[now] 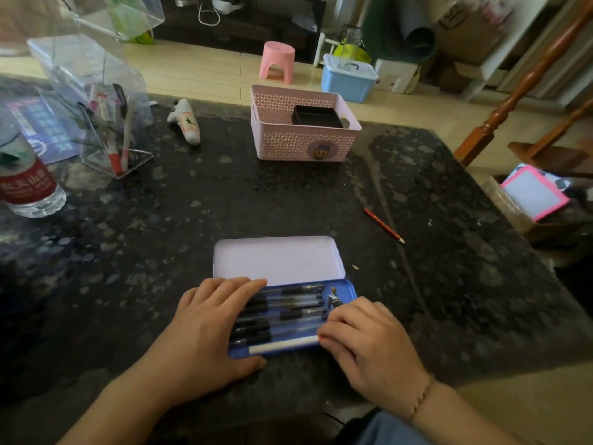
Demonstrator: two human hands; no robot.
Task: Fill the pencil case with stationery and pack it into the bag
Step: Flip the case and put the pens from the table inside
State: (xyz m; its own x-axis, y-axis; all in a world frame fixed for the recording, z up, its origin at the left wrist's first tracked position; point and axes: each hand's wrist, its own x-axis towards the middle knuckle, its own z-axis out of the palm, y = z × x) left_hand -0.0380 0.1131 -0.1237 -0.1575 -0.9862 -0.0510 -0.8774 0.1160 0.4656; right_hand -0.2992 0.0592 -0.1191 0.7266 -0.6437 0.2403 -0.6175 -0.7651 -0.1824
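Both hands at the open pencil case [348, 292], near table [288, 200] edge.
Left hand [208, 329] lies flat, open, on the pens [288, 313]; right hand [372, 342] pinches a white pen [282, 345]. Farther right a red pencil [383, 225]; beyond, a pink basket [298, 142].

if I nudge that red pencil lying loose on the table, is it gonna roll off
Probably it would roll some: the red pencil looks slim and stiff, and lies alone on the smooth, glossy stone table. It seems light, so a small nudge should move it. It lies well inside the right edge, so rolling off looks unlikely unless pushed hard.
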